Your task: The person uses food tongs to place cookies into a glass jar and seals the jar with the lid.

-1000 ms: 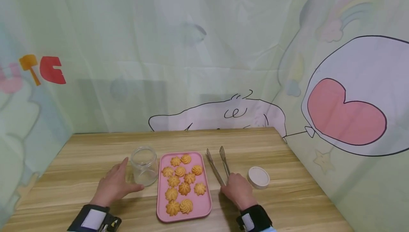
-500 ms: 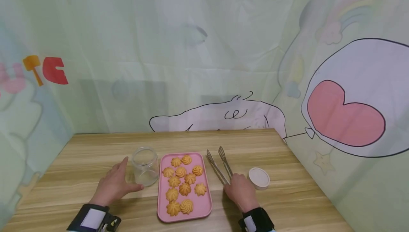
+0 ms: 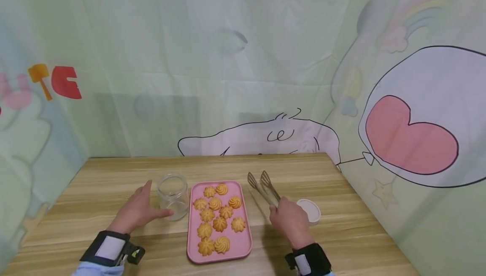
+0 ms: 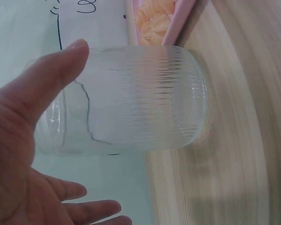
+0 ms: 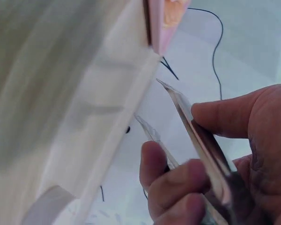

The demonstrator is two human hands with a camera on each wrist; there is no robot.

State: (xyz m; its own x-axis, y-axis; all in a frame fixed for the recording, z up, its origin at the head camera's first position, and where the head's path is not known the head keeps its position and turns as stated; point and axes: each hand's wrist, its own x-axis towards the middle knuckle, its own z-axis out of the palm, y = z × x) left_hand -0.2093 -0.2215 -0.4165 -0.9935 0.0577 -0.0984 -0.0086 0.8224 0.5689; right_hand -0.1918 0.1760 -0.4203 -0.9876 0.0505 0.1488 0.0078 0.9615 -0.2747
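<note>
My left hand [image 3: 138, 211] is spread beside a clear glass jar [image 3: 173, 198], thumb and fingers stretched out; in the left wrist view the thumb lies in front of the ribbed jar [image 4: 131, 101], and I cannot tell whether it touches. Metal tongs [image 3: 265, 188] are in my right hand [image 3: 291, 221], their tips apart and pointing away from me. In the right wrist view the thumb presses one arm of the tongs [image 5: 201, 150] and curled fingers wrap the other. Between the hands lies a pink tray [image 3: 193, 254] bearing several piped cookies [image 3: 219, 224].
A round white lid [image 3: 309, 210] lies on the wooden table [image 3: 341, 242], just right of my right hand and partly behind it. A printed curtain [image 3: 152, 56] stands along the table's back edge and right side.
The tongs have risen off the table in my right hand, which has shifted a little to the right. My left hand has barely moved. Jar, tray and lid stay where they were.
</note>
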